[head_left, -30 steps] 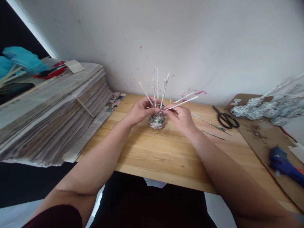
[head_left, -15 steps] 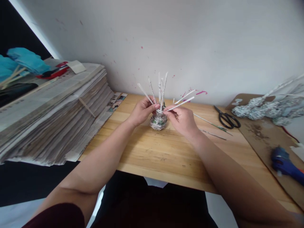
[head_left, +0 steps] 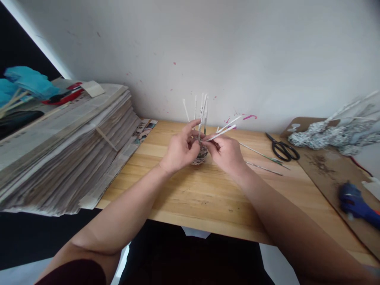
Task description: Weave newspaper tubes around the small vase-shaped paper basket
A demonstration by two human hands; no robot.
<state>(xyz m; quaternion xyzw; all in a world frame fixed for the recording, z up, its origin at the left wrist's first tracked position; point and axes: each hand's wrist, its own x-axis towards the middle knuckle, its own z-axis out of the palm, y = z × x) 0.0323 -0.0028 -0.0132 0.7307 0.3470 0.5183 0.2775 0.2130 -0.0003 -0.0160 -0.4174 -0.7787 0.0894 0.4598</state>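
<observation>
The woven paper basket (head_left: 199, 159), near the wooden table's (head_left: 190, 190) far edge, was pinched at its neck by the left hand (head_left: 180, 148) and right hand (head_left: 226, 152), forearms angled inward. The pale wall (head_left: 237, 59) behind was flecked with pink.

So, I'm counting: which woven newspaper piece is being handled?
The rounded woven piece between the left hand and right hand; the others lie right of the black scissors.
</observation>
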